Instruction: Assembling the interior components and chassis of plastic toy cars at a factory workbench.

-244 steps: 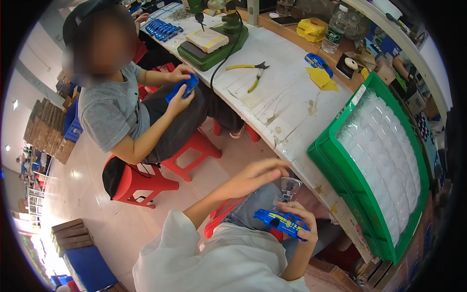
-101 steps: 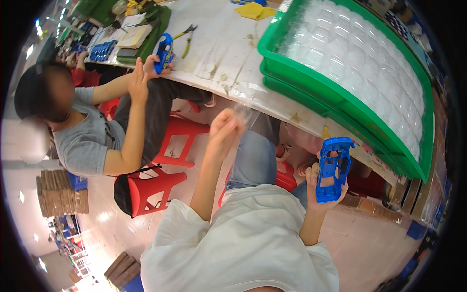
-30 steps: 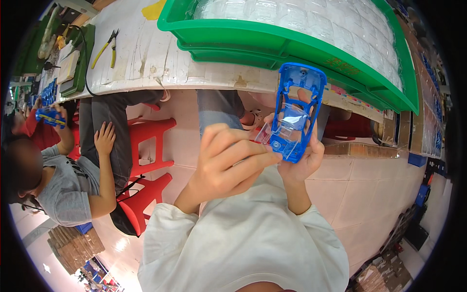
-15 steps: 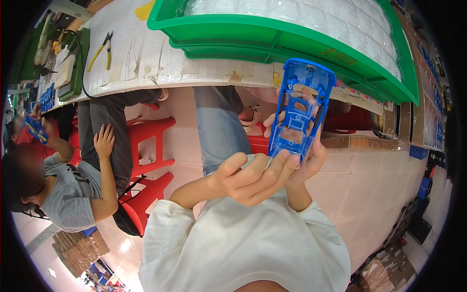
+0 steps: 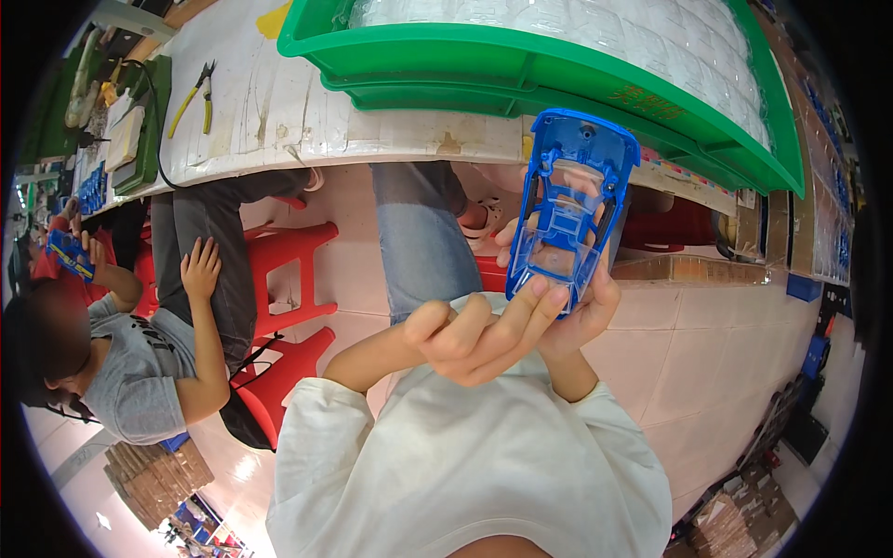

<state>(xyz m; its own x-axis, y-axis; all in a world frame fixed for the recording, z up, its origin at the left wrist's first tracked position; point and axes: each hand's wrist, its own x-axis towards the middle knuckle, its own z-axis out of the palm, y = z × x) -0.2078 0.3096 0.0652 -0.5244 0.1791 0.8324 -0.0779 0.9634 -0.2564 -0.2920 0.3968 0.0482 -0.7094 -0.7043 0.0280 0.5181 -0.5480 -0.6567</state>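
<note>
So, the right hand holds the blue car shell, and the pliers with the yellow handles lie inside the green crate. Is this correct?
Not fully: the pliers lie on the white table, left of the green crate, as the head view shows. The right hand does hold the blue car shell.

A workshop, and a busy assembly one! A long bench (image 5: 307, 107) runs across, white top scuffed and stained, yellow-handled pliers (image 5: 206, 113) lying right on it. Look at that big green crate (image 5: 428, 51), packed with clear plastic pieces (image 5: 595, 33) in rows! Red plastic stools (image 5: 260, 270) stand on a tiled floor (image 5: 679, 344); a co-worker (image 5: 139, 381) in grey holds a blue car body (image 5: 73, 253), more blue pieces (image 5: 91, 189) sit at the far end, and one blue shell (image 5: 595, 139) is right up front! Lower left, cardboard (image 5: 153, 479) piled in stacks.
</note>
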